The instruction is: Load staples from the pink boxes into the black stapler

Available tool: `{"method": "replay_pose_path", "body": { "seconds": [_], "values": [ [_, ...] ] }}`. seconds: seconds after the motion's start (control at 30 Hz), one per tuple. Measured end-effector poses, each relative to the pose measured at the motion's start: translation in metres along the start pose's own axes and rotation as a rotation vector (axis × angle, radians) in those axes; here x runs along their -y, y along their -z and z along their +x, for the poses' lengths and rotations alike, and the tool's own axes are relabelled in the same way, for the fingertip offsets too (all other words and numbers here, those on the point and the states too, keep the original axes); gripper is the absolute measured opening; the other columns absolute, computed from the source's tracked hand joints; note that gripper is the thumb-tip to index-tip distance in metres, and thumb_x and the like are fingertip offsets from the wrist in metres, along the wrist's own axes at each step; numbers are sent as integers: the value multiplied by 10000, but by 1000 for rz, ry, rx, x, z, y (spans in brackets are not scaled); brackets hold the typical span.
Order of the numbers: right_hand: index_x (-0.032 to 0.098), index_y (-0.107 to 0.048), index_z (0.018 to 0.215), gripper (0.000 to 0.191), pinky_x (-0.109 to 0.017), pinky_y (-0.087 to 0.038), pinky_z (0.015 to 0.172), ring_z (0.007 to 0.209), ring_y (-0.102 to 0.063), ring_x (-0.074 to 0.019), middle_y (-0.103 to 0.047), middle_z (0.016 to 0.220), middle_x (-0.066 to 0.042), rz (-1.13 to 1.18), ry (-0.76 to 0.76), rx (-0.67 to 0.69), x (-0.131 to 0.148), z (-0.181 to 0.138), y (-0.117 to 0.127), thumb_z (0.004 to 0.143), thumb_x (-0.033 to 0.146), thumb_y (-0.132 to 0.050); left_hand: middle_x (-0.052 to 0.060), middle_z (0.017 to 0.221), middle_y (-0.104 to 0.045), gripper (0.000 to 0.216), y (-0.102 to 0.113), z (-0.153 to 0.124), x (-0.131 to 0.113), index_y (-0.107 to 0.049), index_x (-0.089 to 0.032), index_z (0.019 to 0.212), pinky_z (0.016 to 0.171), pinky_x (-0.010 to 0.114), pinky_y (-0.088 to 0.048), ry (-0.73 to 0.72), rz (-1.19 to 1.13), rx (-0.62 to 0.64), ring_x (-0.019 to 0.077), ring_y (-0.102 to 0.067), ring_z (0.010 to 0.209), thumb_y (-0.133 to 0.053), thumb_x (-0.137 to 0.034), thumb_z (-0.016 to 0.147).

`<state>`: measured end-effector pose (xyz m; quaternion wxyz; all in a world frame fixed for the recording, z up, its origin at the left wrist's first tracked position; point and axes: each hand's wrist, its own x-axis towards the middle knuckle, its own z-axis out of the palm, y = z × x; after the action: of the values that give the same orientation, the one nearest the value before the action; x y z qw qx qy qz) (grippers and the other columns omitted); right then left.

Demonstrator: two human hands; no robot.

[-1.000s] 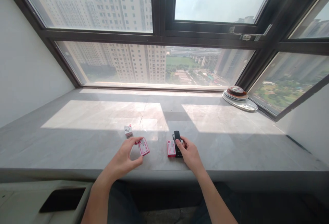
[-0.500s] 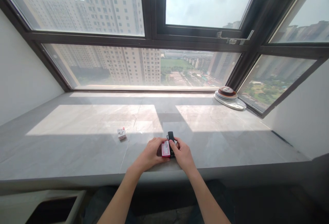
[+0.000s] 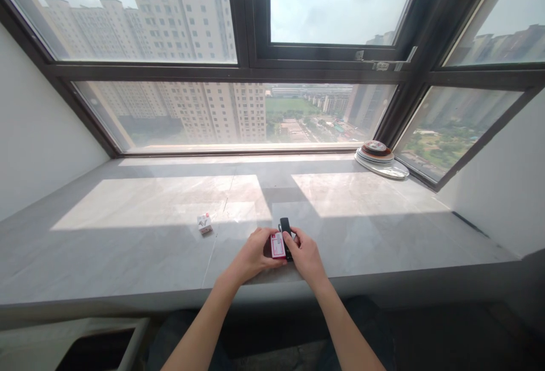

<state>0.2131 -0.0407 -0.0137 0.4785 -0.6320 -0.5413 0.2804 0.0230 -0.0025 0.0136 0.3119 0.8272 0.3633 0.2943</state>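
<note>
Pink box (image 3: 277, 245) lies near the front edge of the grey stone sill (image 3: 128, 246), and our left hand (image 3: 254, 256) pinches it from 9 o'clock. Our right hand (image 3: 307, 257) grips the black device (image 3: 285, 230), which touches the box at 3 o'clock. A small white carton (image 3: 205, 223) lies apart at 10 o'clock.

The left hand (image 3: 251, 254) is covering part of the small pink-and-white cardboard box (image 3: 277, 245); the right hand (image 3: 307, 257) is hiding the near end of the slim black plastic device (image 3: 285, 230). Both forearms are running off-frame below.
</note>
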Motion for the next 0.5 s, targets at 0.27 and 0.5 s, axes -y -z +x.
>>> {"method": "replay_pose_path", "body": {
  "seconds": [0.27,0.5],
  "values": [
    [172,-716,1160,595,-262,-391,588,597,-529,-164,-519,626,26,6,-15,-19,2,-2,0,907,674,-521,87,1368,-559,836,10,-4,-4,-461,-311,1474,1073,430,-425,-25,51,-13,295,-490,1278,-797,-570,754],
    [163,-666,1275,666,-271,-433,631,628,-514,-168,-465,641,40,58,-59,6,9,-2,7,869,683,-577,82,941,-647,450,111,-35,62,-599,-215,1191,839,396,-451,644,399,-660,287,-613,942,-388,-556,988]
  ]
}}
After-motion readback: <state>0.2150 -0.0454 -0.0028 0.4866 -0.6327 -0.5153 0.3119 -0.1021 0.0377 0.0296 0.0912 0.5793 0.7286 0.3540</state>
